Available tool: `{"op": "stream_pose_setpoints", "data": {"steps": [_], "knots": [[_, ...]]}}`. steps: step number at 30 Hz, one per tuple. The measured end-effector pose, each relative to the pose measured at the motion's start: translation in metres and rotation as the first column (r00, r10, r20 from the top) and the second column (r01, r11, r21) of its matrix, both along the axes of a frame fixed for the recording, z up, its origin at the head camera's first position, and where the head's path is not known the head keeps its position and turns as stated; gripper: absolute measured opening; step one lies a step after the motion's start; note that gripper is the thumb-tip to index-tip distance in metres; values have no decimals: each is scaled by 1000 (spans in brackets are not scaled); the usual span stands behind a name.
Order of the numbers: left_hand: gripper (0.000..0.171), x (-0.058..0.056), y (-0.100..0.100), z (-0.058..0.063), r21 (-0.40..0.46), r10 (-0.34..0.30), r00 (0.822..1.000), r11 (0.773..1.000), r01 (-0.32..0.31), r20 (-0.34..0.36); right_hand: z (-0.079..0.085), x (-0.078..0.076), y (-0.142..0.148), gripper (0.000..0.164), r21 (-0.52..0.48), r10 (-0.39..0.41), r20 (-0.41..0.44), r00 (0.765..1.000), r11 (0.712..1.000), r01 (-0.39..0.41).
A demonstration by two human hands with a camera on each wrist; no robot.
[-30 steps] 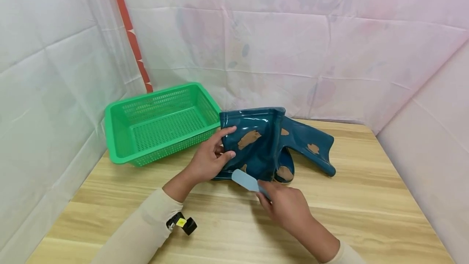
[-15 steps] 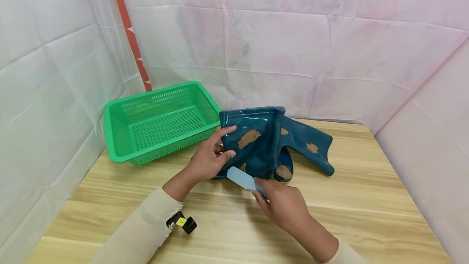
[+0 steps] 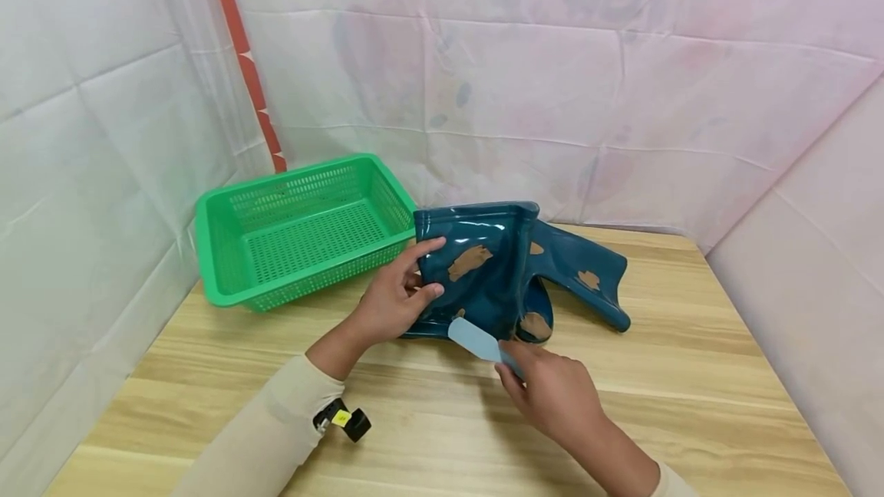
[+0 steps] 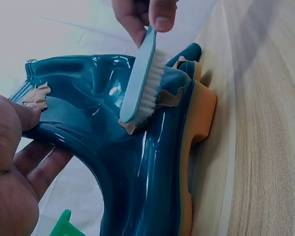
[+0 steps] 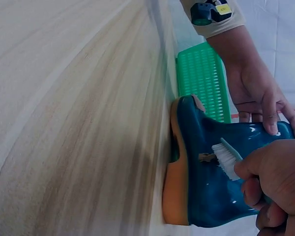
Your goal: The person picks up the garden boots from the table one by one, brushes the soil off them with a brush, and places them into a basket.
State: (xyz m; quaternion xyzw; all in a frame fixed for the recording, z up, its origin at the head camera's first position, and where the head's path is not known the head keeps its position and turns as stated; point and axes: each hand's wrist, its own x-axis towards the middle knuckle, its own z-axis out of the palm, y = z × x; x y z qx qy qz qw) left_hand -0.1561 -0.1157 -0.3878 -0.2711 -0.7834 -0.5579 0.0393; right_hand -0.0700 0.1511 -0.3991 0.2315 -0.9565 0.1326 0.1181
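Note:
A dark teal rain boot [image 3: 493, 290] with an orange sole [image 4: 203, 113] stands on the table, brown muddy-looking patches [image 3: 470, 261] on its side. My left hand [image 3: 389, 305] grips the boot's shaft by the top edge, thumb outside and fingers beneath in the left wrist view. In my right hand [image 3: 555, 390] is the handle of a pale blue scrubbing brush [image 3: 474, 339]. Its white bristles [image 4: 151, 91] face the boot, over a small brown patch [image 4: 129, 125] near the ankle. A second teal boot [image 3: 580, 259] lies behind to the right, similarly stained and partly hidden by the first.
A green perforated basket [image 3: 311, 294] stands at the back left, close to the boot. The wooden table [image 3: 691, 390] meets white cloth walls [image 3: 525, 90] on the sides and back. A small black device [image 3: 343, 418] is strapped at the left sleeve.
The brush in my right hand shifted a little left across the boot, then back right past its first position. My left hand and both boots keep their places.

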Motion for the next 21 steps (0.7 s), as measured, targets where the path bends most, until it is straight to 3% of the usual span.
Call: {"op": "stream_pose_setpoints", "data": {"steps": [7,15,21], "knots": [[66,1,0,1,-11,10,1000,1000,-10,4,2,-6,-1,34,-88,-27,-78,997,996,20],[65,2,1,1,-11,11,1000,1000,-11,21,-4,-6,-6,30,-41,-17,74,997,999,20],[65,0,1,3,-4,26,999,1000,-26,20,2,-1,-2,30,-71,-2,109,994,997,10]]}}
